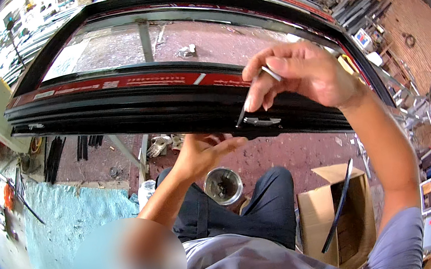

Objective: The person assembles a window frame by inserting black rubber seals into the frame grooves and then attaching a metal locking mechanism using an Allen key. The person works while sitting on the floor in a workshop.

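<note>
A black window frame [127, 108] with a red printed strip lies across in front of me. My right hand [301, 73] is closed around a thin L-shaped tool that looks like a hex key [242, 114]. Its dark end points down at the frame's near edge, beside a small silver metal fitting [262, 121]; I cannot tell whether it touches. Below that edge is my left hand [204, 152], its thumb stretched out to the right. The other left fingers are partly hidden by the frame, and nothing shows in that hand.
A metal bowl [208, 186] with dark small pieces stands between my legs. To the right is an open cardboard box [317, 214] with a black strip [339, 202] leaning across it. Black profiles [361, 4] lie far right, and a turquoise sheet [70, 214] covers floor at left.
</note>
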`<state>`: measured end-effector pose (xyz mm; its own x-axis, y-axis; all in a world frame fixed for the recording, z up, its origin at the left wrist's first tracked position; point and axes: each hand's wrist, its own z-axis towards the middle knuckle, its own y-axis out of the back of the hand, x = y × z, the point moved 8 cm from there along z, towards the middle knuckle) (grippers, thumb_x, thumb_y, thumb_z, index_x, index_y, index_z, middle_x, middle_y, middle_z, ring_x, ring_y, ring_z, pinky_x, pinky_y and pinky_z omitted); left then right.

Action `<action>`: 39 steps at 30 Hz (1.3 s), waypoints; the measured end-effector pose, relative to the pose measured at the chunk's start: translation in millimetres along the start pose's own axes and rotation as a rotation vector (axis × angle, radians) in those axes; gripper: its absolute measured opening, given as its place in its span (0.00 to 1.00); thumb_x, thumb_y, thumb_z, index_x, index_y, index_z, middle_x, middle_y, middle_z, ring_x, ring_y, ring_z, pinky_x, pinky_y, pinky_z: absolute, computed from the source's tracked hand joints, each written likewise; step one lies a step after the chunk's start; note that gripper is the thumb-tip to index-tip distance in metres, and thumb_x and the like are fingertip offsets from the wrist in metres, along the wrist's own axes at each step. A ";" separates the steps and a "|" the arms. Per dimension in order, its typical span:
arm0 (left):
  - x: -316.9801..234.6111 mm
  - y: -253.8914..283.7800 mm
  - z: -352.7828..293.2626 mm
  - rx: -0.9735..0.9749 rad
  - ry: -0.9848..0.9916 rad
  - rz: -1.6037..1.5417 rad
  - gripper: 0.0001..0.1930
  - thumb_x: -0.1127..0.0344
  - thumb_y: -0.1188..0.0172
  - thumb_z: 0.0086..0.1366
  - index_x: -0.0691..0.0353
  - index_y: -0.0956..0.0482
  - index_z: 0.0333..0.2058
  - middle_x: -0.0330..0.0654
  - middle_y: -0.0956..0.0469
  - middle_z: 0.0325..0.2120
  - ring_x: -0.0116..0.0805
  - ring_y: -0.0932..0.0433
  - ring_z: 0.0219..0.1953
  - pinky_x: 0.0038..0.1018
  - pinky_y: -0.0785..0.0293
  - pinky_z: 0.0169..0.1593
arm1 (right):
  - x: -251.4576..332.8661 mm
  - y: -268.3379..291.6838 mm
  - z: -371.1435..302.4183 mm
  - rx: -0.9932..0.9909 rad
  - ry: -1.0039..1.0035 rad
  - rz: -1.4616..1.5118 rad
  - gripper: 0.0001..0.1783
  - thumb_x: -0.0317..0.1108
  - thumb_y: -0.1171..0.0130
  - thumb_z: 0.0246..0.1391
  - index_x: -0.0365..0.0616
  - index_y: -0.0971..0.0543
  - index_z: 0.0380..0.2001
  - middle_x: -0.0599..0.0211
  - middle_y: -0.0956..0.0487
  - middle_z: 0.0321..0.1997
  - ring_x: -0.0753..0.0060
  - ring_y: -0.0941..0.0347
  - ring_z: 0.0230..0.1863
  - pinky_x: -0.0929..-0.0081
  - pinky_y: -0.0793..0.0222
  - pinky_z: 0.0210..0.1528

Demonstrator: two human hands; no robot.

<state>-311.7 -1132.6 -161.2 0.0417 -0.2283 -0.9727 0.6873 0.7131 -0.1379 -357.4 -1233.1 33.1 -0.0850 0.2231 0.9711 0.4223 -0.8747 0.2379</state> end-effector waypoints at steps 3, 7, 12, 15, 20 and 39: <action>-36.0 -12.9 16.5 0.060 -0.311 -0.025 0.23 0.68 0.26 0.54 0.63 0.21 0.48 0.37 0.19 0.37 0.27 0.22 0.40 0.28 0.23 0.46 | -1.3 -5.6 -1.9 0.046 0.075 -0.002 0.19 0.42 0.48 0.67 0.36 0.28 0.49 0.54 0.16 0.40 0.70 0.19 0.43 0.73 0.26 0.46; -25.3 -14.3 22.2 0.220 -0.105 -0.024 0.27 0.70 0.24 0.51 0.62 0.23 0.51 0.38 0.20 0.44 0.32 0.23 0.46 0.31 0.26 0.53 | -4.5 2.7 5.7 -0.048 0.138 -0.051 0.13 0.41 0.40 0.64 0.42 0.25 0.36 0.74 0.25 0.23 0.83 0.28 0.23 0.84 0.32 0.27; -23.8 -14.6 22.8 0.169 -0.148 -0.057 0.26 0.72 0.25 0.50 0.62 0.21 0.50 0.40 0.18 0.42 0.33 0.22 0.45 0.31 0.25 0.53 | -6.9 10.6 8.2 -0.236 0.040 -0.232 0.17 0.44 0.40 0.63 0.44 0.26 0.26 0.81 0.34 0.14 0.90 0.40 0.15 0.87 0.47 0.18; -18.1 -15.4 21.9 0.163 -0.131 -0.074 0.25 0.74 0.25 0.50 0.62 0.21 0.49 0.40 0.18 0.41 0.32 0.21 0.43 0.31 0.24 0.51 | -13.3 7.5 8.5 -0.253 -0.037 -0.205 0.21 0.48 0.47 0.67 0.40 0.22 0.31 0.81 0.37 0.12 0.90 0.44 0.12 0.86 0.49 0.17; -12.4 -12.5 19.4 0.130 -0.121 -0.115 0.23 0.76 0.27 0.51 0.63 0.21 0.47 0.40 0.18 0.39 0.30 0.20 0.43 0.31 0.24 0.51 | -10.3 6.6 10.0 -0.238 -0.032 -0.241 0.26 0.51 0.54 0.69 0.36 0.19 0.37 0.79 0.36 0.11 0.89 0.43 0.12 0.85 0.47 0.18; -2.6 -30.7 12.0 -0.006 -0.181 -0.100 0.24 0.71 0.26 0.55 0.66 0.24 0.49 0.43 0.18 0.42 0.31 0.19 0.42 0.27 0.21 0.46 | 9.3 2.0 -4.0 -0.176 0.166 -0.624 0.24 0.48 0.51 0.69 0.38 0.20 0.29 0.74 0.30 0.16 0.84 0.35 0.21 0.82 0.38 0.26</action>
<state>-324.2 -1161.8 -152.2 0.1034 -0.4130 -0.9048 0.6906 0.6845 -0.2336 -360.9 -1234.5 42.7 -0.4094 0.6530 0.6372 0.0970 -0.6633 0.7420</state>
